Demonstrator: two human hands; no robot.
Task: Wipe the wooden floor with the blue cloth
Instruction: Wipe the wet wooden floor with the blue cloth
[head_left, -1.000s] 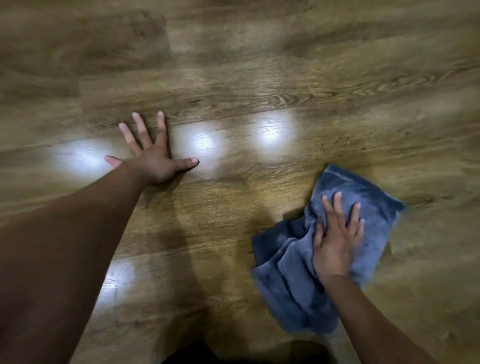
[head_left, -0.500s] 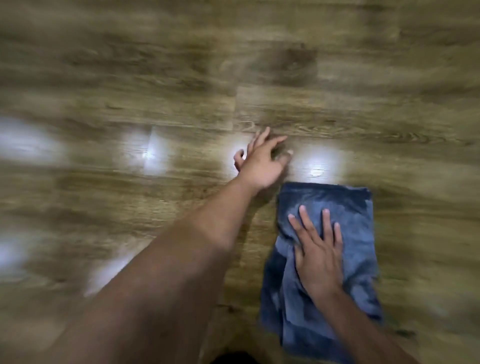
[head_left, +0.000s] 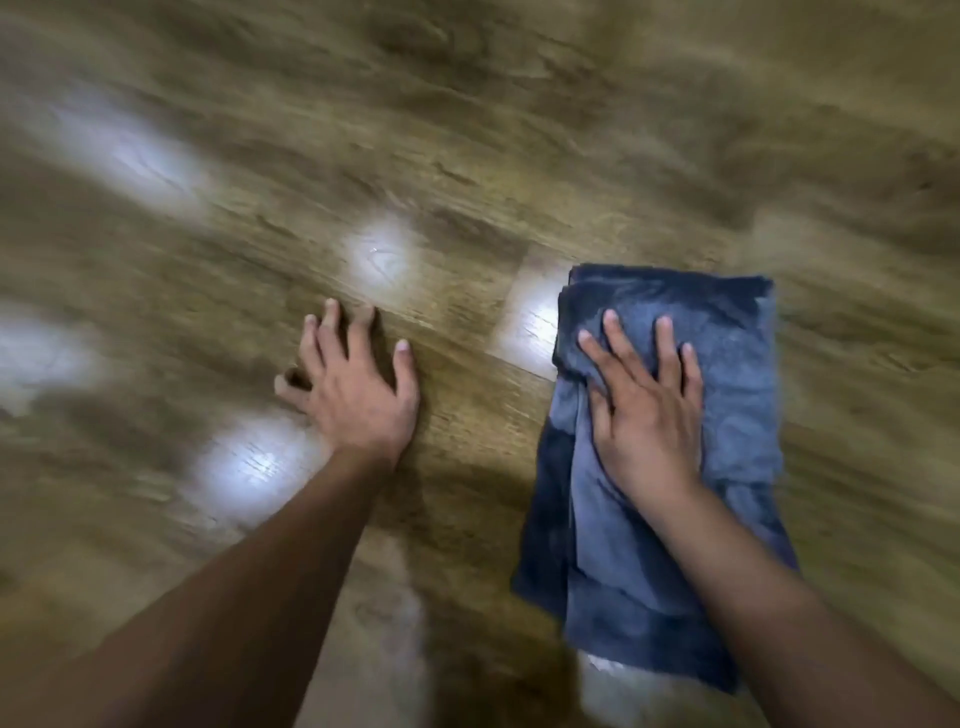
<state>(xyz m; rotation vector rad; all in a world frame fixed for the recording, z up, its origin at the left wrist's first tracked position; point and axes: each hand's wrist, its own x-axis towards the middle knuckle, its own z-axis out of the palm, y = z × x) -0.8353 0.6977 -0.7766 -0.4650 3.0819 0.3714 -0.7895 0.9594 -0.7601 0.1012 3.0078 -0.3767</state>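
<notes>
The rumpled, folded blue terry cloth (head_left: 670, 467) lies flat on the glossy brown wooden plank floor (head_left: 467, 156), right of centre and close to the person. The right hand (head_left: 644, 410) lies palm-down on the cloth's upper half, fingers straight and fanned apart, pressing it to the boards rather than clutching it. Well to the left, apart from the cloth, the left hand (head_left: 353, 384) rests on bare wood, fingers spread and slightly arched, holding nothing. Pale patches of reflected light (head_left: 382, 254) sit on the planks around both hands; much of the floor is blurred.
</notes>
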